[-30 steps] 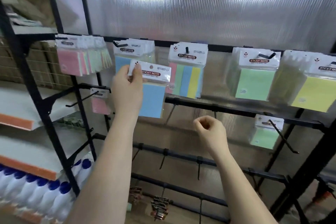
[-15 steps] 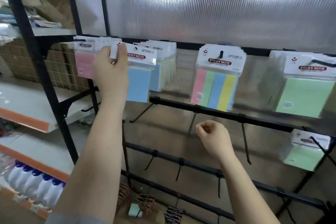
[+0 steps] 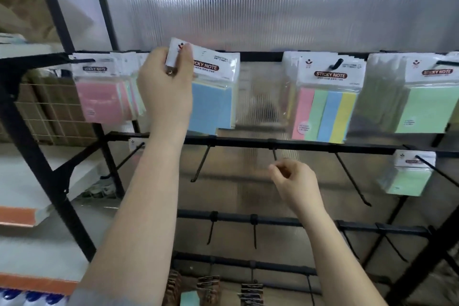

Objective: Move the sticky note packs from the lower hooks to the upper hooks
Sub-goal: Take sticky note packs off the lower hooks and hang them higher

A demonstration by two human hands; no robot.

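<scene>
Left hand (image 3: 166, 92) pinched the white header card of a blue sticky note pack in a clear sleeve (image 3: 211, 97), thumb and fingers clamped near the card's upper left corner. The card was bent forward there, in my judgement to bring its hang hole onto an upper hook; the hook itself was hidden behind hand and card, so seating could not be confirmed. The pack hung level with the upper black rail (image 3: 260, 56), in front of other blue packs and just beside the pink sticky note packs (image 3: 99, 97) to its left.

Right hand (image 3: 295, 181) sat lower, in front of the bare black wire hooks on the lower rail (image 3: 298, 144), fingers loosely curled and holding nothing.

Further right on the upper rail hung a multicolour striped sticky note pack (image 3: 325, 107) and green sticky note packs (image 3: 422, 107). One green sticky note pack on a lower hook (image 3: 407, 176) remained to be moved; a white card edge at the lower left may be another.

Racking was a black metal frame (image 3: 29, 136) backed by ribbed translucent plastic sheet (image 3: 273, 2). White shelves with orange edges (image 3: 22, 215) stood to the left.
</scene>
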